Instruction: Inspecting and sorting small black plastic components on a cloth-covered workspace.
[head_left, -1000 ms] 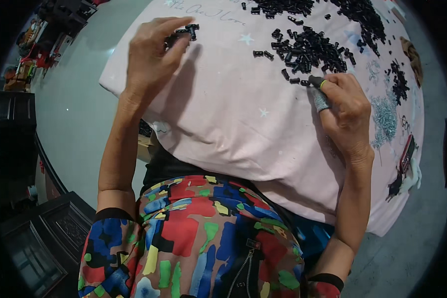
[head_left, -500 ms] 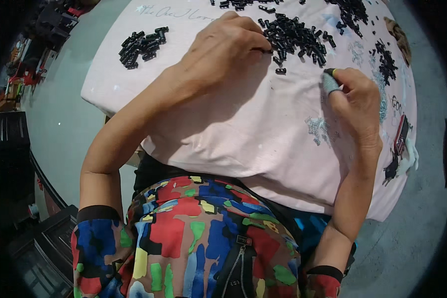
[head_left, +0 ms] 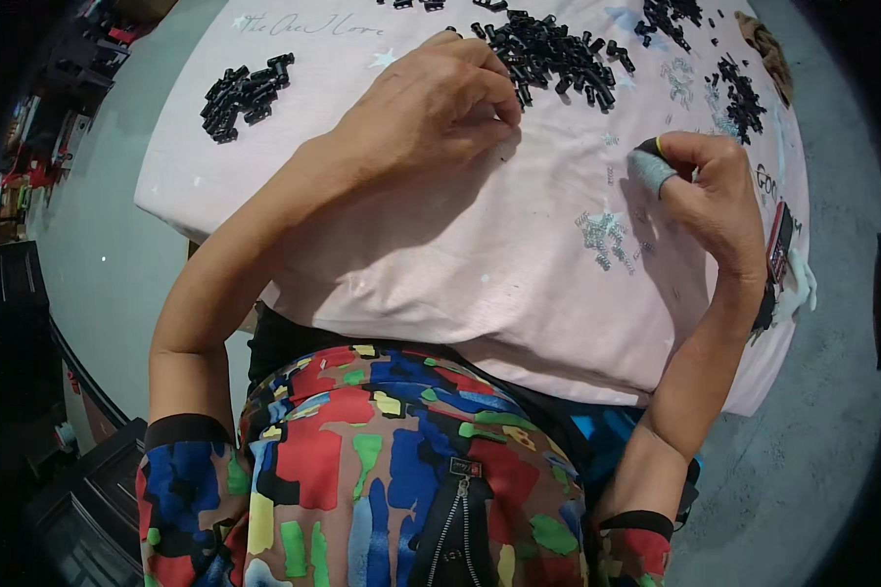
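L hand's grip [head_left: 439, 106]: fingers curled, tips mostly turned away, so can't tell if they're clamped on anything. Left of it, well apart, sits a small heap of short black plastic-looking tubes [head_left: 248, 96]. Just right of & beyond the knuckles: main pile of similar black tubes [head_left: 558, 61], its long axis running upper left to lower right, individual pcs at mixed angles. L hand covers its near-left edge, so L is nearer; R is apart. Next, thin silvery coil springs [head_left: 605, 240], scattered just left of & below R hand's grip [head_left: 710, 191], which wears a grey fabric thumb sleeve [head_left: 653, 173]: thumb & forefinger tips close together, can't tell what's btwn. Past it, a smaller black-parts cluster [head_left: 739, 103]. All on a tabletop [head_left: 382, 293] w/ pale pink printed cloth. Room: dark panelled woodwork [head_left: 8, 303] at left, grey floor [head_left: 117, 196] either side.
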### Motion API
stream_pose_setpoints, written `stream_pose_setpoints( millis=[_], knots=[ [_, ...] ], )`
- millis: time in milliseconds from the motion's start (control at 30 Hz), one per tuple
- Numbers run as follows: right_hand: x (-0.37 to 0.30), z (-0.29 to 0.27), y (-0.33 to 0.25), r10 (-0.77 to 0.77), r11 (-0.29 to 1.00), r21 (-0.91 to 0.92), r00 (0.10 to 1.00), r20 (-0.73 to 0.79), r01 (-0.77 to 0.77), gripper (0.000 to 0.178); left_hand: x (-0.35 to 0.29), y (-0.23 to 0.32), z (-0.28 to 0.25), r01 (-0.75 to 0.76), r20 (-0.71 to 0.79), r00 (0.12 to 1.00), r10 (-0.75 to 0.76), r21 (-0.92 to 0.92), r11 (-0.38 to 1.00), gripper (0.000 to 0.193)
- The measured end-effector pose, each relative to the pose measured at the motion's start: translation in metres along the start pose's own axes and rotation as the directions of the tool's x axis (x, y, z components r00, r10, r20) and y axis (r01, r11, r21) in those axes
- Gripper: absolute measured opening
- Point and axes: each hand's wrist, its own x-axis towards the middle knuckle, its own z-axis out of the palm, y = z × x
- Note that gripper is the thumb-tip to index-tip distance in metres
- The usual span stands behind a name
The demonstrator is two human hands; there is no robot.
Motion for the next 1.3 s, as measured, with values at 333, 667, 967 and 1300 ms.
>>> stream_pose_setpoints(
  millis=[333,667,967,1300],
  knots=[
    [-0.001,0.016,-0.014,-0.179,0.984,0.003,0.981,0.069,0.179,0.018,0.028,-0.01,-0.002,-0.064,-0.004,0.998,0.064,0.004,0.998,0.017],
    [0.0,0.028,-0.019,-0.296,0.951,-0.094,0.955,0.007,0.295,0.016,0.056,-0.013,0.034,-0.035,-0.157,0.986,0.048,0.082,0.996,0.027],
    [0.001,0.036,-0.021,-0.356,0.925,-0.145,0.934,-0.016,0.35,0.02,0.015,-0.005,-0.009,0.178,0.215,0.975,-0.051,-0.628,0.757,0.023],
    [0.0,0.041,-0.033,-0.108,0.793,0.601,0.994,-0.026,0.102,0.022,-0.003,-0.01,-0.003,0.259,0.259,0.963,-0.082,-0.788,0.558,0.03]
  ],
)
